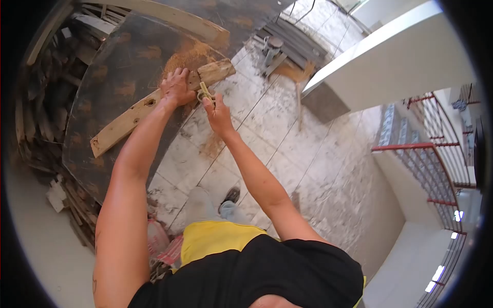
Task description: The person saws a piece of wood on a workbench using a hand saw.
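Observation:
A long wooden board [126, 122] with dark knots lies slantwise across a dark, worn tabletop [115, 87], its right end sticking out past the edge. My left hand [176, 88] bears down on the board, fingers over its far edge and thumb towards me. Just to the right, my right hand [220, 114] is closed around the yellow handle of a handsaw [206, 91], held against the board's near side. The saw's blade cannot be made out. Sawdust [192, 55] is heaped on the tabletop beyond the board.
Another wooden plank [190, 28] lies at the tabletop's far side. Scrap wood [43, 102] is piled to the left. A metal can [273, 43] stands near stacked grey boards [303, 43] on the dusty tiled floor [272, 133]. Red-railed stairs [405, 146] are at right.

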`<state>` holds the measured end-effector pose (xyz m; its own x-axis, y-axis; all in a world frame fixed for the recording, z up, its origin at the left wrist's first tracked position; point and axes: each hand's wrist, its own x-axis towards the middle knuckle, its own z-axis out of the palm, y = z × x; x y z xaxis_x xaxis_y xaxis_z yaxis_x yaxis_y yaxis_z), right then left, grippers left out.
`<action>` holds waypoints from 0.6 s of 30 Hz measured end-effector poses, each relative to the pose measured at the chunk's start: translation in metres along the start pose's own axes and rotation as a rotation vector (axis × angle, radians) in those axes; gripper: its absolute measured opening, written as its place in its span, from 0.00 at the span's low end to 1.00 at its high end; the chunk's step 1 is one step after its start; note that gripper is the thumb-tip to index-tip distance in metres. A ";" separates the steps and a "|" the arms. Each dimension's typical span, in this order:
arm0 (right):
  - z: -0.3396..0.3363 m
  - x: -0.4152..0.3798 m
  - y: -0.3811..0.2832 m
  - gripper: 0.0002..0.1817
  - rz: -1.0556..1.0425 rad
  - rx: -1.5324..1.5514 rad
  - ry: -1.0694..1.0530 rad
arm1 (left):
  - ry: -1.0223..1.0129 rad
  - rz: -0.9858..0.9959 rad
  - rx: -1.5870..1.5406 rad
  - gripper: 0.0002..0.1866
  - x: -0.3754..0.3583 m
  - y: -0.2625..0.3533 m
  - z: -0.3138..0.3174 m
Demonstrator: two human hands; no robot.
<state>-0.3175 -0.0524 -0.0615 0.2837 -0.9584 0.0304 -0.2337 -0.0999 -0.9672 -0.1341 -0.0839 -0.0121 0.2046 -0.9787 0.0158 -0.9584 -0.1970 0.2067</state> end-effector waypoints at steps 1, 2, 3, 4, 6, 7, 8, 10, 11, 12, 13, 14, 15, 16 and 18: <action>-0.002 -0.003 -0.001 0.22 -0.026 -0.020 -0.016 | 0.027 -0.016 -0.019 0.35 -0.003 0.001 -0.004; -0.001 -0.001 -0.003 0.23 -0.028 -0.030 0.032 | -0.032 -0.018 -0.040 0.37 -0.003 0.000 -0.010; 0.000 0.005 -0.010 0.23 -0.034 -0.035 0.083 | -0.086 -0.016 -0.059 0.39 0.001 -0.003 -0.016; 0.000 0.014 -0.021 0.23 -0.066 -0.046 0.072 | -0.139 -0.036 -0.157 0.43 0.009 -0.011 -0.019; -0.006 0.017 -0.036 0.24 -0.112 0.043 0.020 | -0.290 0.001 -0.366 0.45 0.045 -0.040 -0.012; -0.006 0.024 -0.050 0.24 -0.134 0.023 0.018 | -0.445 0.052 -0.559 0.46 0.063 -0.054 -0.014; -0.006 0.034 -0.070 0.24 -0.036 0.014 0.003 | -0.521 0.118 -0.643 0.47 0.073 -0.060 -0.019; -0.009 0.049 -0.080 0.23 0.075 -0.025 -0.018 | -0.583 0.121 -0.479 0.47 0.082 -0.054 -0.047; -0.011 0.065 -0.080 0.24 -0.003 -0.161 0.007 | -0.659 0.107 -0.290 0.48 0.081 -0.047 -0.059; -0.008 0.074 -0.077 0.25 -0.072 -0.290 0.024 | -0.665 0.091 -0.317 0.48 0.069 -0.038 -0.052; -0.007 0.083 -0.080 0.26 -0.129 -0.402 0.060 | -0.432 -0.011 -0.321 0.43 0.052 -0.025 -0.043; -0.008 0.091 -0.082 0.26 -0.185 -0.500 0.052 | -0.185 -0.134 -0.311 0.39 0.037 -0.019 -0.037; -0.013 0.104 -0.069 0.23 -0.520 -0.635 -0.033 | 0.096 0.026 -0.252 0.34 0.026 -0.022 -0.023; -0.021 0.115 -0.054 0.23 -0.547 -0.608 -0.157 | 0.096 -0.030 -0.247 0.32 0.010 -0.014 -0.045; -0.027 0.114 -0.060 0.26 -0.583 -0.754 -0.222 | 0.114 0.011 -0.184 0.29 0.030 -0.022 -0.019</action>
<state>-0.2960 -0.1628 0.0062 0.6940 -0.6402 0.3294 -0.5124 -0.7606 -0.3987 -0.1028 -0.1075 0.0024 0.2257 -0.9658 0.1278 -0.9101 -0.1623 0.3813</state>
